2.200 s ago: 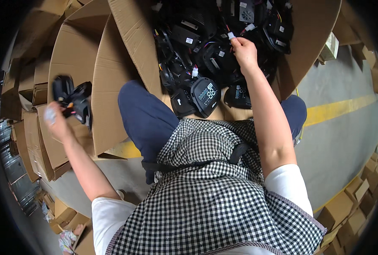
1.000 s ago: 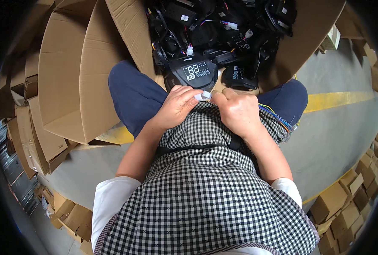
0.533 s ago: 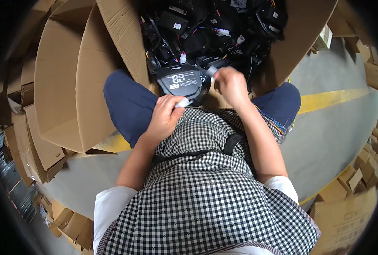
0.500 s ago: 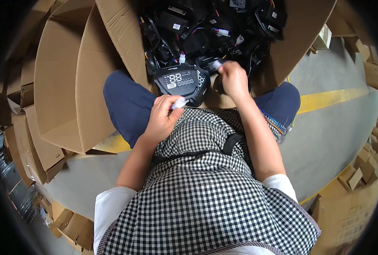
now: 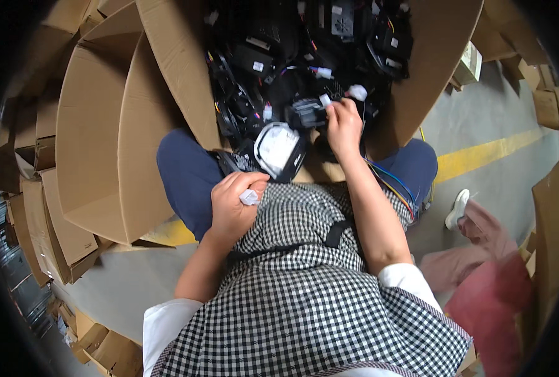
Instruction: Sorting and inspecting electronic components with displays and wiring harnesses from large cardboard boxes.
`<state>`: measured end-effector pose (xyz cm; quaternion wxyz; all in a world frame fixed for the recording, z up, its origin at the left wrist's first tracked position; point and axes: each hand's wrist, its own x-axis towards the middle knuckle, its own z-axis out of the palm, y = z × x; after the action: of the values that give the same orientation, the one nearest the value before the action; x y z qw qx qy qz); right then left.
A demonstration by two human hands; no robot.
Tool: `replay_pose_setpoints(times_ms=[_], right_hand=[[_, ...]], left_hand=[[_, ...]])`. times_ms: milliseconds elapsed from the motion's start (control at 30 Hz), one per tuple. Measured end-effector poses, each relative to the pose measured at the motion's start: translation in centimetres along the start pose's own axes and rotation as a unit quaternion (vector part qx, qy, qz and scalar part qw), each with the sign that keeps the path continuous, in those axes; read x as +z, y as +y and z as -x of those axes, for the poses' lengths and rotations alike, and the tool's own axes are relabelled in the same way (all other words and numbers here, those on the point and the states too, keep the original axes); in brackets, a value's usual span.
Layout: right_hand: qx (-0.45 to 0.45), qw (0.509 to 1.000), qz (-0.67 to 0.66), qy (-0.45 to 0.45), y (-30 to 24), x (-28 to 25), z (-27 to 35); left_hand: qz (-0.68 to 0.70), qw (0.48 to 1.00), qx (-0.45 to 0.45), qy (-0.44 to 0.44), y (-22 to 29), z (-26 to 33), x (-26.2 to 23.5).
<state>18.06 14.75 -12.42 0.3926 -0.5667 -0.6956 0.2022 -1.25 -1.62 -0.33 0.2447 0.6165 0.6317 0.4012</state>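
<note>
Since half a second ago the display unit has been tipped on edge at the carton mouth and the right hand moved up, pinched on a white connector. The left hand is closed on a small white plug at the lap. The unit looks light and rigid, its screen scratchable; its rim is judged best gripped, not the thin wires.

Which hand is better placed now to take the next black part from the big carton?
Right. The right hand already reaches into the carton among the black parts; the left hand rests at the lap, pinching a small white piece.
</note>
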Motion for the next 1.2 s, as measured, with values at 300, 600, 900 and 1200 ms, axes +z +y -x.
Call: replay_pose_setpoints(times_ms=[300,600,900,1200], right_hand=[[-0.407,0.876,0.027,-0.257,-11.0,-4.8,-0.7],[-0.419,0.874,-0.024,-0.246,-11.4,-3.0,5.3],[-0.101,0.879,-0.307,-0.350,-12.0,-8.0,5.8],[-0.132,0.927,-0.043,-0.348,-12.8,-7.8,3.9]], left_hand=[[0.133,0.990,-0.012,-0.041,-0.7,-1.4,1.4],[0.068,0.989,0.125,-0.036,-3.4,0.6,0.6],[0.359,0.920,-0.131,-0.087,-5.3,2.2,-0.7],[0.287,0.930,-0.140,-0.185,-4.5,1.5,-1.4]])
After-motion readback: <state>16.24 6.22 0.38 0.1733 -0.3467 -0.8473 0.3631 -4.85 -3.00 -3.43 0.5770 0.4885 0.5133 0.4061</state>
